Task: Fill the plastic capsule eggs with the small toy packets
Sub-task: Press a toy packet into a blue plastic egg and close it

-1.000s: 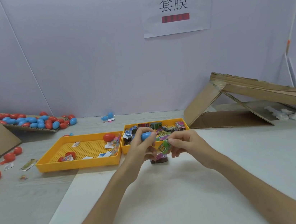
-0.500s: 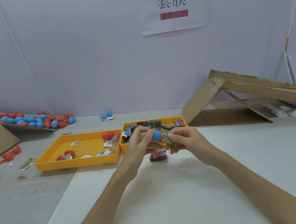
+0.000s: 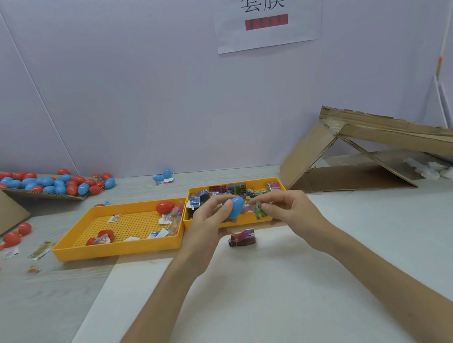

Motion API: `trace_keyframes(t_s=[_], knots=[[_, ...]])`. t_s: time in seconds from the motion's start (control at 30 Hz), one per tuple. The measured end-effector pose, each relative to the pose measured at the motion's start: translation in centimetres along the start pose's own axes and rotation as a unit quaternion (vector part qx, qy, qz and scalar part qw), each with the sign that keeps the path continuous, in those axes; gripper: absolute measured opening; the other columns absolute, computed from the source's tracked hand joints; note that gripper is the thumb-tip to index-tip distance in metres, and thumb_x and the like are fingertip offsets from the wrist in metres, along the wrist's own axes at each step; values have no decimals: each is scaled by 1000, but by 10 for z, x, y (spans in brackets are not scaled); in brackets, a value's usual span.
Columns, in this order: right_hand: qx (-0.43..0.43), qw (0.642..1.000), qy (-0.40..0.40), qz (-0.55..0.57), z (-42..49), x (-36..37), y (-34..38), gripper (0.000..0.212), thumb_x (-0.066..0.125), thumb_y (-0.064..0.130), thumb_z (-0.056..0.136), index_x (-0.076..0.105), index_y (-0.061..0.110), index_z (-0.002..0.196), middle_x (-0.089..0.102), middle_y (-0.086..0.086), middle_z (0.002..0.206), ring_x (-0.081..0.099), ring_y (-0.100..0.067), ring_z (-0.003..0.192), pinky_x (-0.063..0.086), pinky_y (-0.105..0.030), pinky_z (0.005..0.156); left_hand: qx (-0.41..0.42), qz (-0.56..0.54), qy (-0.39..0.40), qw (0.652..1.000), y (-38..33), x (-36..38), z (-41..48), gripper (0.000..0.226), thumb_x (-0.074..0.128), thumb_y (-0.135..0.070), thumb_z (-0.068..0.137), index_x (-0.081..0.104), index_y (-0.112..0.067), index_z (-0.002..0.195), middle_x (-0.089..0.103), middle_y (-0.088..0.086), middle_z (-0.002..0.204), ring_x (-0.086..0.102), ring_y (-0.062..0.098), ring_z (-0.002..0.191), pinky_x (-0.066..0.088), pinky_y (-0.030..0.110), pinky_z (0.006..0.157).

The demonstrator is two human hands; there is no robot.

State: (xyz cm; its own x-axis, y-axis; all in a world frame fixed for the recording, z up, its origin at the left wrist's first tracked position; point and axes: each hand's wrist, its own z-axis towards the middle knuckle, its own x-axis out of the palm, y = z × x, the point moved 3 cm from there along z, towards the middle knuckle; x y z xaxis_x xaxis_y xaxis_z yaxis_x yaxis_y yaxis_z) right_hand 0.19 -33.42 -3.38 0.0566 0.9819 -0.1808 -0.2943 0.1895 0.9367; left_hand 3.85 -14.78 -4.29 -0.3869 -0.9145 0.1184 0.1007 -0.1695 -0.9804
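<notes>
L hand (image 3: 211, 219) grips blue egg (image 3: 236, 207); R hand (image 3: 288, 209) pinches packet (image 3: 258, 210).

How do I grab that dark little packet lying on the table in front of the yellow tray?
Probably from above: pinch the dark maroon plastic packet across its near and far long edges. It lies flat and alone on the white tabletop, longer left to right.

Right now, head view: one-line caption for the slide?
Left hand holds a blue capsule egg while right hand pinches a green toy packet beside it, near the yellow packet tray.
</notes>
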Motion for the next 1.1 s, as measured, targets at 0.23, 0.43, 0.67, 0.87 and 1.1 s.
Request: trace_keyframes(t_s=[0.23,0.43,0.67,0.87,1.1], knots=[[-37,998,-38,32,1,-5,3,39,67,-12,86,74,22,104,67,0,89,66,-10,79,54,-21,69,1,38,10,999,3,3,-2,21,57,-21,102,74,-19,115,70,6,105,72,17,85,57,23,76],[-63,994,-70,46,2,-9,3,41,69,-12,85,73,23,104,68,7,82,64,-8,72,51,-17,64,1,35,11,999,3,5,-2,23,60,-20,99,74,-18,116,69,5,103,74,16,79,59,23,73],[-86,994,-64,-29,2,-6,4,36,70,-3,89,71,27,108,72,-1,91,68,-16,81,59,-27,74,9,45,-11,999,2,4,-1,19,62,-26,97,74,-19,110,70,2,94,71,20,77,60,27,76],[-82,996,-26,-5,0,-2,5,38,70,-4,88,70,21,117,70,4,91,64,-16,73,54,-28,70,8,47,-2,999,2,7,-3,32,67,-38,80,72,-17,104,74,-5,86,71,15,76,61,27,76],[-79,997,-12,10,-2,0,6,37,71,-1,89,69,24,117,69,-2,95,62,-21,75,51,-37,69,10,58,-6,998,3,6,-2,24,65,-34,87,71,-18,103,73,-10,78,69,13,70,61,25,74]])
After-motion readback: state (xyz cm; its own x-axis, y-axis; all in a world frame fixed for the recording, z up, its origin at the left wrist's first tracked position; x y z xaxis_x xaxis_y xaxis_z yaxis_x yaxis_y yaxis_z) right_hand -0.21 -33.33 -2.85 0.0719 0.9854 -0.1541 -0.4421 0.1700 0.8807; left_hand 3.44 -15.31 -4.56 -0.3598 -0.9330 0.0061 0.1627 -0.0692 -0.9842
